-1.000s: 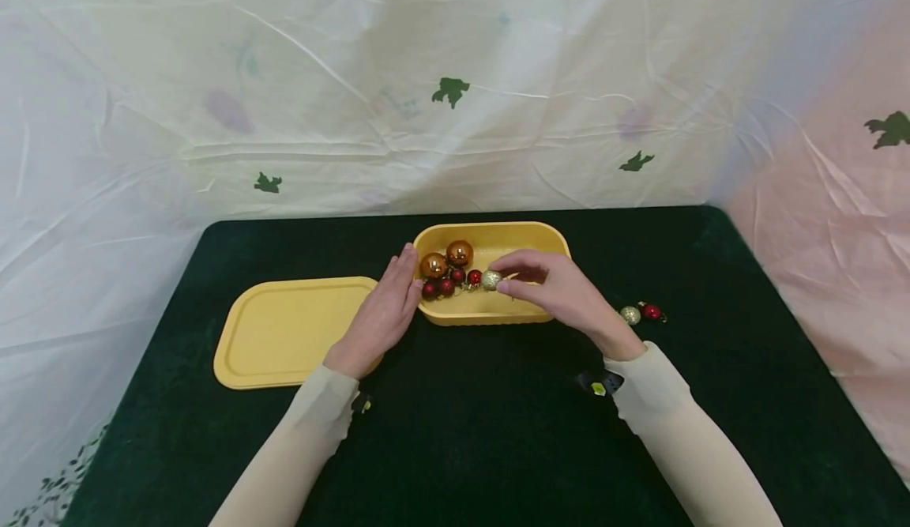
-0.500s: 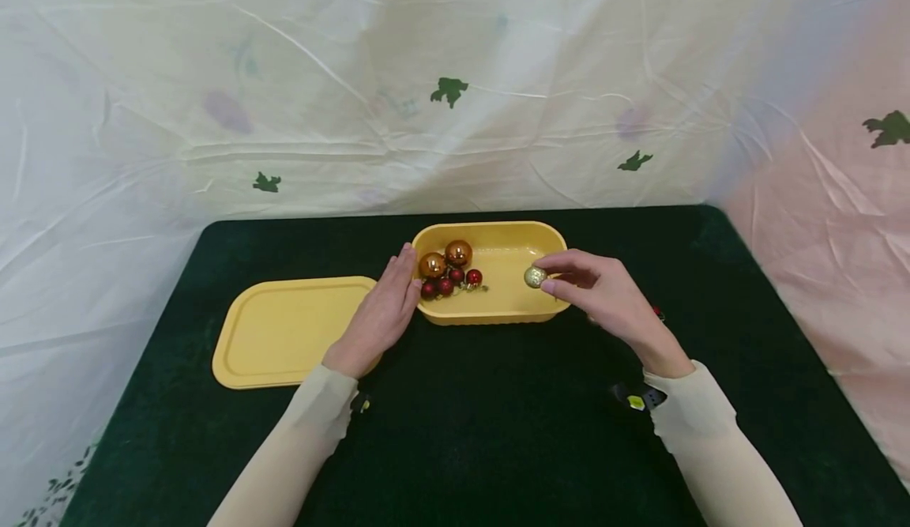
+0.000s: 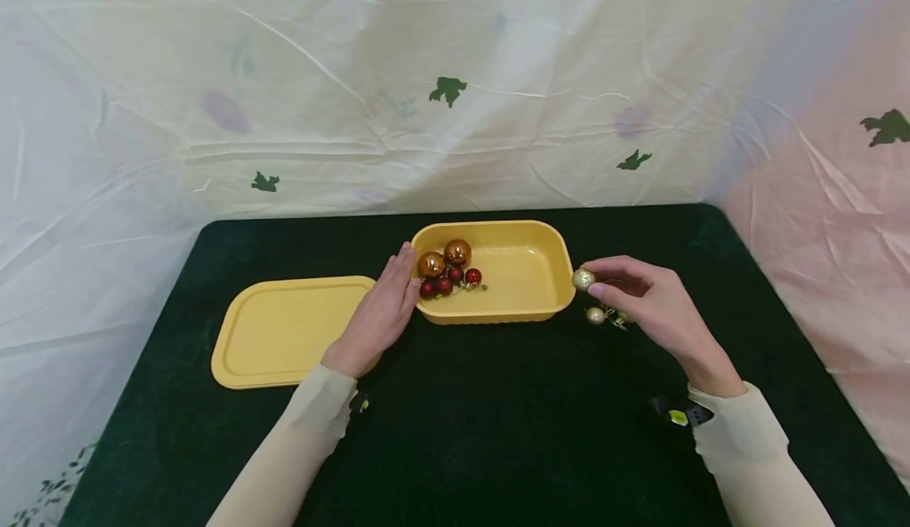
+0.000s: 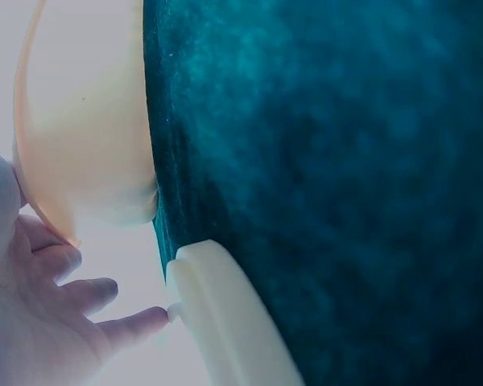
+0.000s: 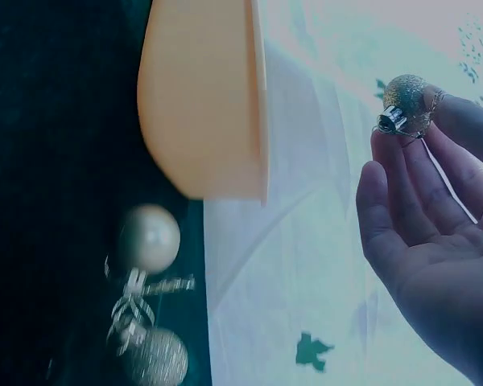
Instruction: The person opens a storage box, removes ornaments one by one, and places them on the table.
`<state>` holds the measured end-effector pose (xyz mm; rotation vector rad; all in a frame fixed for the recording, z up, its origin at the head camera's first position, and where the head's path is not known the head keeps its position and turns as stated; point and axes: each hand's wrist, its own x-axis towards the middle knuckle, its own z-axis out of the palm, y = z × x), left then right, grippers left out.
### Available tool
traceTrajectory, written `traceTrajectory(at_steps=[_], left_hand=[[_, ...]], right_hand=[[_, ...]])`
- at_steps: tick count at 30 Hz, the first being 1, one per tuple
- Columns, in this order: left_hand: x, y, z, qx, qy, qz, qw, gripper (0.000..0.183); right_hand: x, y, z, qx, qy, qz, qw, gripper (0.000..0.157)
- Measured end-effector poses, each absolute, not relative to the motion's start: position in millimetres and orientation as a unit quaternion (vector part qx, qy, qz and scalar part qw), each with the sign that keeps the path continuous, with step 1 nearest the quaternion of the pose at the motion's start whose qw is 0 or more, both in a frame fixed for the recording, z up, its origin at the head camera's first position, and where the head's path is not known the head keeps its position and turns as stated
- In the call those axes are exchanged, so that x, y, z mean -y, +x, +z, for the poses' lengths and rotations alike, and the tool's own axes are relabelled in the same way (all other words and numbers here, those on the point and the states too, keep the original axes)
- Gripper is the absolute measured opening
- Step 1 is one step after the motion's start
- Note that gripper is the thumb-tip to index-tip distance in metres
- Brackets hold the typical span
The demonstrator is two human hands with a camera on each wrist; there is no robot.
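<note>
My right hand (image 3: 650,306) pinches a small gold glitter bauble (image 3: 584,279) between thumb and fingers, just outside the right end of a yellow box (image 3: 529,274). Its silver cap shows in the right wrist view. Against the box's left end rests my left hand (image 3: 380,310), fingers straight. Inside the box, on the left, lie two shiny orange baubles (image 3: 457,253) and several small red baubles (image 3: 444,286). Below the right hand, a smooth gold bauble (image 3: 596,316) lies on the table beside a second gold bauble (image 5: 159,358); the hand partly hides that group in the head view.
A yellow lid (image 3: 291,333) lies flat on the dark green tabletop (image 3: 498,416), left of the box and partly under the left forearm. Behind the table hangs a pale cloth (image 3: 341,116) with green leaf shapes.
My right hand has moved right, carrying the gold glitter bauble from over the box's middle past its right rim. The left hand has stayed at the box's left end.
</note>
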<state>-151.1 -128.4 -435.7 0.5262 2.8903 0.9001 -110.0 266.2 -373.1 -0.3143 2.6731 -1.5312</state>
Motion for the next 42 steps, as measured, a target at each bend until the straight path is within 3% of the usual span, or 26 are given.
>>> traceTrajectory(at_steps=[20, 42], left_hand=[[126, -150, -439, -0.94, 0.172, 0.293, 0.031, 0.061], [128, -152, -439, -0.941, 0.172, 0.291, 0.027, 0.061]], right_hand=[[-324, -91, -388, -0.899, -0.024, -0.436, -0.016, 0.035], [-389, -102, -417, -0.922, 0.035, -0.385, 0.038, 0.053]])
